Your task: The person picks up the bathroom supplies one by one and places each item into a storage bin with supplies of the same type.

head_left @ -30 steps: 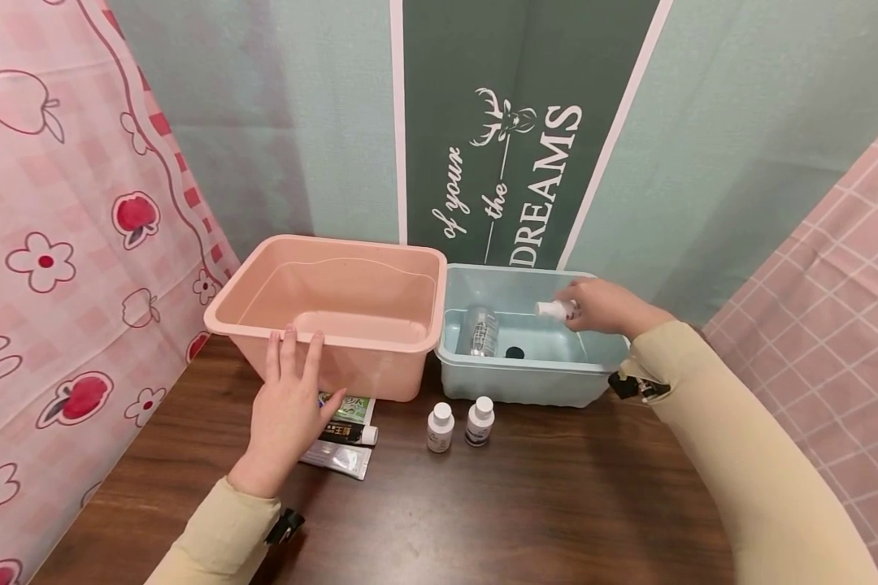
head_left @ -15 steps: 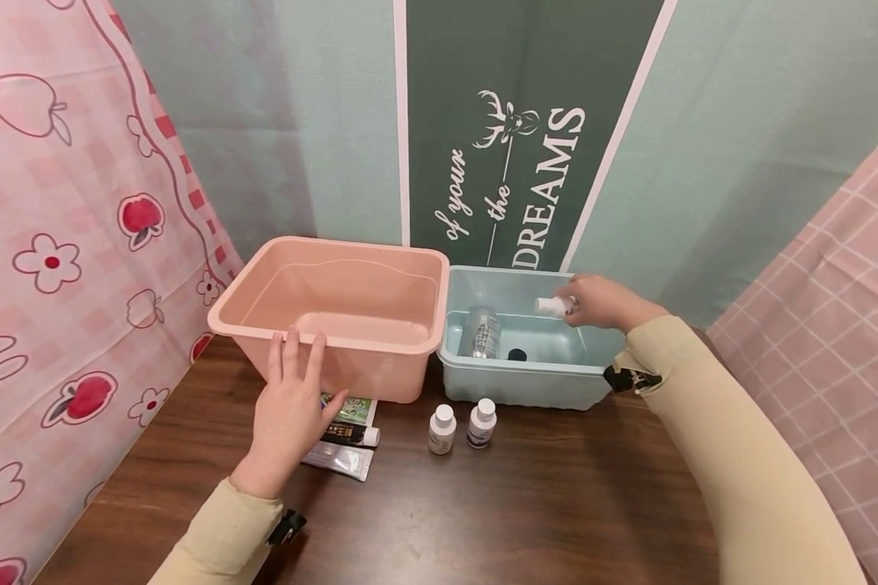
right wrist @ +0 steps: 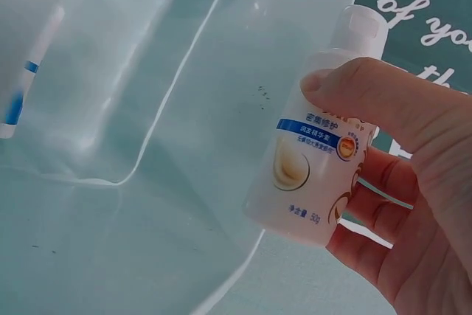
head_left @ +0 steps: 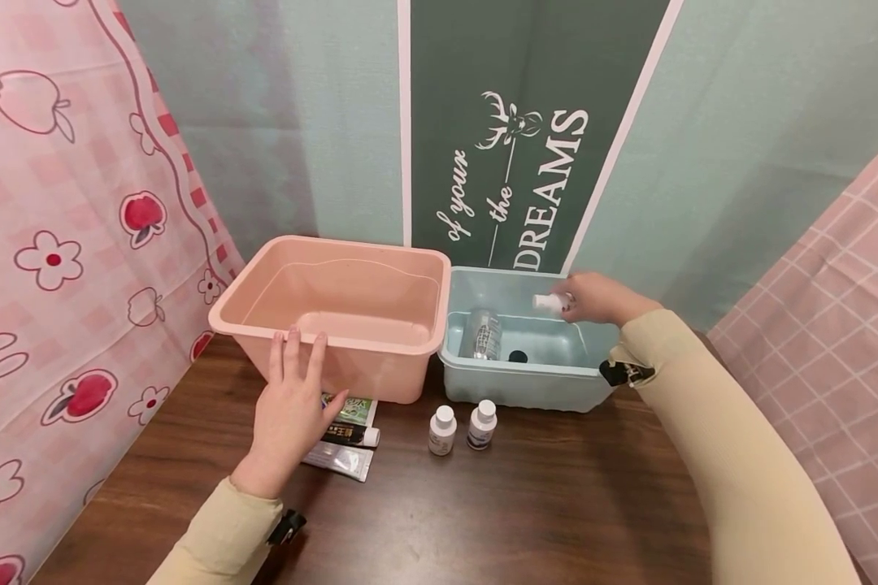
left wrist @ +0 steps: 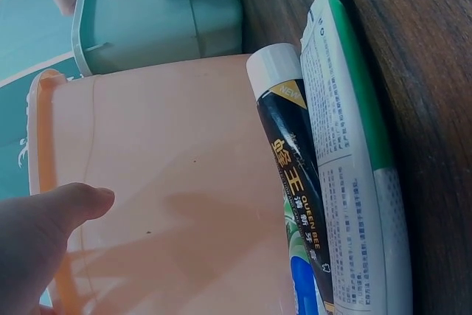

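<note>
My right hand (head_left: 596,299) grips a small white conditioner bottle (right wrist: 295,175) by its sides, thumb across the label. The bottle, with its flip cap towards the left in the head view, hangs inside the opening of the blue bin (head_left: 527,390), above its floor. A clear bottle (head_left: 485,335) lies in that bin's left part. My left hand (head_left: 291,414) rests with straight fingers on the front rim of the pink bin (head_left: 380,345). Beneath it on the table lie a green packet (head_left: 353,410), a black toothpaste tube (left wrist: 291,167) and a white-and-green tube (left wrist: 350,175), all partly hidden.
Two white capped bottles, one on the left (head_left: 442,431) and one on the right (head_left: 482,425), stand on the wooden table (head_left: 527,512) before the bins. The bins stand side by side against a green curtain (head_left: 336,122). Pink cloths hang at both sides.
My right hand, with the conditioner bottle, has shifted slightly up and left over the blue bin. My left hand stays on the pink bin's rim. The head view has shifted slightly.
</note>
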Demonstrator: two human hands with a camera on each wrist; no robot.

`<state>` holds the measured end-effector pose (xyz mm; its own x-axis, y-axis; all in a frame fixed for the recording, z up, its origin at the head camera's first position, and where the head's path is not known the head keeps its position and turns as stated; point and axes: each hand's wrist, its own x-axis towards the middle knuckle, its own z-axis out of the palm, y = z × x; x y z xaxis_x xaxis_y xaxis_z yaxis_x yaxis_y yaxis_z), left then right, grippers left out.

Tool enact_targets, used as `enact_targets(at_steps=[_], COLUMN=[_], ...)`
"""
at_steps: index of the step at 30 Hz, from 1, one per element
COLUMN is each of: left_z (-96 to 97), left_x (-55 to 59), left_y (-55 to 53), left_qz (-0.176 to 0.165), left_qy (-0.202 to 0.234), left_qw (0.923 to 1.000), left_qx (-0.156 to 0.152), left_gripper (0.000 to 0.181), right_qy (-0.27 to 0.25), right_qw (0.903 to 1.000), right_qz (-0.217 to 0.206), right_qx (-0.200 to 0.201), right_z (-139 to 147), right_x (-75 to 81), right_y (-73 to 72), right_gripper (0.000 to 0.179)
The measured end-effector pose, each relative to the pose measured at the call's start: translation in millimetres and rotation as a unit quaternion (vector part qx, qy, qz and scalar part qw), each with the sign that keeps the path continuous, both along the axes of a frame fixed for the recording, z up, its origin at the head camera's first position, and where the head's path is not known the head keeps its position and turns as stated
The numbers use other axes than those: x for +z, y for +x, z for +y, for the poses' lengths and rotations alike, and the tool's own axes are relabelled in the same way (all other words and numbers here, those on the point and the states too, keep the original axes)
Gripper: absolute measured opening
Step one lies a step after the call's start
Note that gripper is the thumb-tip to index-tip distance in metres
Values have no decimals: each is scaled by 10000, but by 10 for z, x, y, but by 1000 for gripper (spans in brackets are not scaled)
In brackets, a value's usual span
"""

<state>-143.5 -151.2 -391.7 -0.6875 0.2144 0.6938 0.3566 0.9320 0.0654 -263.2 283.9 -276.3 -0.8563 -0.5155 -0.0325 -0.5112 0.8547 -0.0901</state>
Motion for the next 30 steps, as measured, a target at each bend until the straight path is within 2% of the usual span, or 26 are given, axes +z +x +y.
enact_targets(at_steps=[5,14,22,30], left_z=[1,-2,9,8], left_x=[-1,4,-2,-7], left_y=[6,7,-5,-8], left_qz=[9,21,-23,59], left_qy=[9,42,50,38], left_qw=[10000,10000,10000,10000], left_qx=[3,-17,2,-5], left_gripper=[87,86,85,86], right_qy=[-25,-152,-334,-204], right_qw=[9999,9998,9968,9958], right_qz=[-113,-102,-565,-658], right_qx=[-119,-64,-448,-607], right_z=[-18,37,108,118], right_x=[-1,-29,-67,-93], right_y=[-23,-99,-148,-173], right_gripper=[30,15,12,4])
